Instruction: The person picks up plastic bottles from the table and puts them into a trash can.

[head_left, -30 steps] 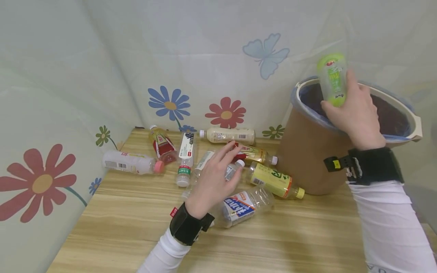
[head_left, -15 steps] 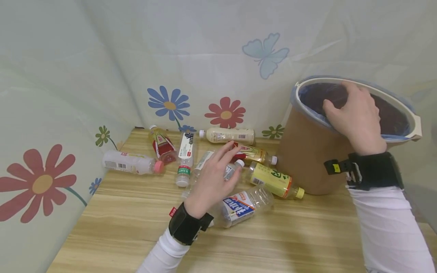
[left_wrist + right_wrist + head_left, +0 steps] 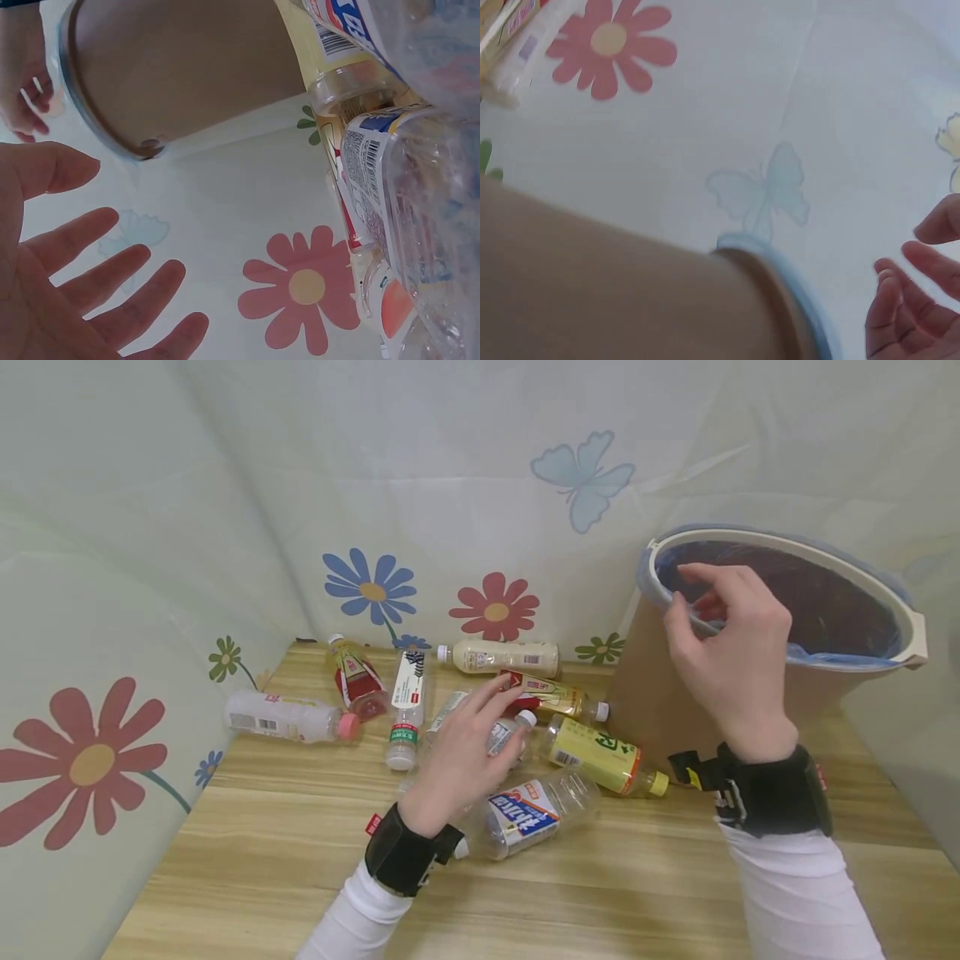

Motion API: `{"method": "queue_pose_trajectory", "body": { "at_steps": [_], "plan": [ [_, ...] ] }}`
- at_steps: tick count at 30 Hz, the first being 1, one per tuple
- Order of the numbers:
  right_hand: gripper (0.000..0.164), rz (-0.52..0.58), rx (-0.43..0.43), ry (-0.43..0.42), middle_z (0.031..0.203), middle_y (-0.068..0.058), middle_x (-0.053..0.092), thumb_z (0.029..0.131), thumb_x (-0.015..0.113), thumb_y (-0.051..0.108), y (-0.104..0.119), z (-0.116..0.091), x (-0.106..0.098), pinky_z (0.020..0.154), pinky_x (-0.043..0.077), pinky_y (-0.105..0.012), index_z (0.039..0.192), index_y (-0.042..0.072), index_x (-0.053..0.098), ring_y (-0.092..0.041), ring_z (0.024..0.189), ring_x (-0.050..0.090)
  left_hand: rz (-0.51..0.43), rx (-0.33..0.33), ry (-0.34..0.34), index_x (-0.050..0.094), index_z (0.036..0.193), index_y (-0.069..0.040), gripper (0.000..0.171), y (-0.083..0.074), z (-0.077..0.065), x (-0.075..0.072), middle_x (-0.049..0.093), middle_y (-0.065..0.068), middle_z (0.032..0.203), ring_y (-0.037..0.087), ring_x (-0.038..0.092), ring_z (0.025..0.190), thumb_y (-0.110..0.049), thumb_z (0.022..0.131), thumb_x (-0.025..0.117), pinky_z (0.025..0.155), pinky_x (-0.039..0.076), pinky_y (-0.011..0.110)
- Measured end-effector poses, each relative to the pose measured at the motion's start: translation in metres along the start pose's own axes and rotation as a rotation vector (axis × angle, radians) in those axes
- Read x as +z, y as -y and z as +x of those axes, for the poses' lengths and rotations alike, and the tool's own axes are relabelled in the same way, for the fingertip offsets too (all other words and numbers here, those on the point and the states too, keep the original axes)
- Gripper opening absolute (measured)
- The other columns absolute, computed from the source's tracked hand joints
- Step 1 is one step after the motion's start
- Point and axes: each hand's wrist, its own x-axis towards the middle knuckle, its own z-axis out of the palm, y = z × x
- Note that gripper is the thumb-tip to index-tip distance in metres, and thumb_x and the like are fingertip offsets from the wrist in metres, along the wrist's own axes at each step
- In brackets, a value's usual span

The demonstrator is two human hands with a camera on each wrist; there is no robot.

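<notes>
The right hand (image 3: 738,664) curves its fingers loosely, a gap between thumb and forefinger, holding nothing, by the mouth of the bin (image 3: 645,689). The left hand (image 3: 465,760) spreads its fingers wide and empty above a clear bottle (image 3: 502,737). Around that, more bottles lie on their sides: a blue-labelled bottle (image 3: 525,817) nearer the person, a yellow-labelled bottle (image 3: 596,756) and a red-labelled bottle (image 3: 555,696) toward the bin, a cream bottle (image 3: 506,657) along the flowered curtain (image 3: 435,477). Farther left on the table (image 3: 292,843) lie a white-labelled bottle (image 3: 408,689) and a pink-capped bottle (image 3: 288,717). A blue liner (image 3: 840,658) overlaps the bin's rim.
</notes>
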Motion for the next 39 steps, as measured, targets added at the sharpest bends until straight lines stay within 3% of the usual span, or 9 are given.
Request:
{"method": "queue_pose_trajectory", "body": {
  "at_steps": [2, 4, 8, 16, 18, 24, 27, 33, 39],
  "plan": [
    [0.025, 0.055, -0.041, -0.006, 0.097, -0.022, 0.070, 0.091, 0.060, 0.005, 0.006, -0.010, 0.006, 0.073, 0.037, -0.004, 0.112, -0.003, 0.072, -0.002, 0.076, 0.050, 0.012, 0.002, 0.008, 0.055, 0.144, -0.016, 0.049, 0.001, 0.000, -0.001, 0.046, 0.009, 0.158, 0.029, 0.048, 0.143, -0.026, 0.097, 0.065, 0.115, 0.043, 0.052],
    [0.024, 0.112, -0.073, 0.003, 0.094, -0.021, 0.070, 0.091, 0.061, 0.002, 0.011, -0.021, 0.013, 0.073, 0.040, -0.005, 0.111, -0.004, 0.071, -0.003, 0.076, 0.051, 0.033, 0.003, 0.014, 0.055, 0.143, -0.016, 0.048, 0.002, -0.001, -0.002, 0.046, 0.008, 0.157, 0.029, 0.049, 0.142, -0.026, 0.097, 0.066, 0.114, 0.045, 0.051],
    [0.024, 0.209, -0.085, 0.019, 0.093, -0.018, 0.071, 0.088, 0.061, -0.003, 0.016, -0.047, 0.029, 0.075, 0.044, -0.009, 0.110, -0.004, 0.072, -0.017, 0.076, 0.058, 0.084, -0.001, 0.036, 0.055, 0.143, -0.018, 0.048, 0.003, -0.001, -0.003, 0.047, 0.007, 0.157, 0.029, 0.051, 0.140, -0.027, 0.097, 0.066, 0.112, 0.047, 0.049],
    [0.028, 0.216, 0.052, 0.129, 0.102, -0.016, 0.071, 0.088, 0.064, -0.004, 0.002, -0.099, 0.060, 0.075, 0.049, -0.009, 0.116, -0.001, 0.069, -0.022, 0.081, 0.064, 0.189, -0.032, 0.134, 0.057, 0.142, -0.017, 0.049, 0.006, -0.002, -0.002, 0.052, 0.010, 0.153, 0.030, 0.054, 0.137, -0.031, 0.097, 0.066, 0.112, 0.047, 0.052],
    [0.030, 0.201, 0.085, 0.162, 0.103, -0.016, 0.070, 0.088, 0.066, -0.003, -0.002, -0.107, 0.066, 0.075, 0.052, -0.015, 0.118, -0.001, 0.068, -0.024, 0.084, 0.065, 0.208, -0.046, 0.159, 0.058, 0.142, -0.016, 0.049, 0.007, -0.002, -0.001, 0.052, 0.010, 0.152, 0.030, 0.055, 0.136, -0.033, 0.097, 0.065, 0.111, 0.047, 0.053],
    [0.040, 0.209, 0.142, 0.293, 0.122, -0.017, 0.066, 0.091, 0.067, 0.004, -0.003, -0.115, 0.078, 0.087, 0.057, -0.042, 0.131, 0.002, 0.062, -0.029, 0.104, 0.065, 0.275, -0.074, 0.216, 0.056, 0.144, -0.017, 0.053, 0.011, -0.003, 0.002, 0.051, 0.010, 0.154, 0.033, 0.056, 0.134, -0.035, 0.095, 0.067, 0.106, 0.049, 0.056],
    [0.042, 0.235, 0.162, 0.328, 0.128, -0.019, 0.064, 0.092, 0.067, 0.005, -0.003, -0.116, 0.080, 0.092, 0.057, -0.050, 0.133, 0.002, 0.060, -0.032, 0.110, 0.063, 0.301, -0.066, 0.262, 0.053, 0.146, -0.020, 0.055, 0.009, -0.006, 0.007, 0.050, 0.009, 0.155, 0.033, 0.054, 0.137, -0.038, 0.095, 0.066, 0.109, 0.048, 0.057],
    [0.040, 0.259, 0.207, 0.347, 0.130, -0.020, 0.062, 0.095, 0.063, 0.004, -0.006, -0.116, 0.077, 0.094, 0.057, -0.052, 0.135, 0.003, 0.059, -0.034, 0.114, 0.063, 0.349, 0.022, 0.328, 0.051, 0.148, -0.020, 0.061, 0.004, -0.011, 0.014, 0.048, 0.009, 0.156, 0.032, 0.050, 0.141, -0.047, 0.095, 0.065, 0.113, 0.043, 0.057],
    [0.039, 0.269, 0.224, 0.356, 0.130, -0.020, 0.063, 0.096, 0.062, 0.006, -0.007, -0.117, 0.075, 0.094, 0.057, -0.050, 0.135, 0.003, 0.059, -0.031, 0.113, 0.063, 0.417, 0.051, 0.379, 0.056, 0.143, -0.018, 0.059, -0.002, -0.014, 0.018, 0.057, 0.006, 0.148, 0.028, 0.059, 0.130, -0.051, 0.094, 0.063, 0.105, 0.052, 0.049]
  ]
}}
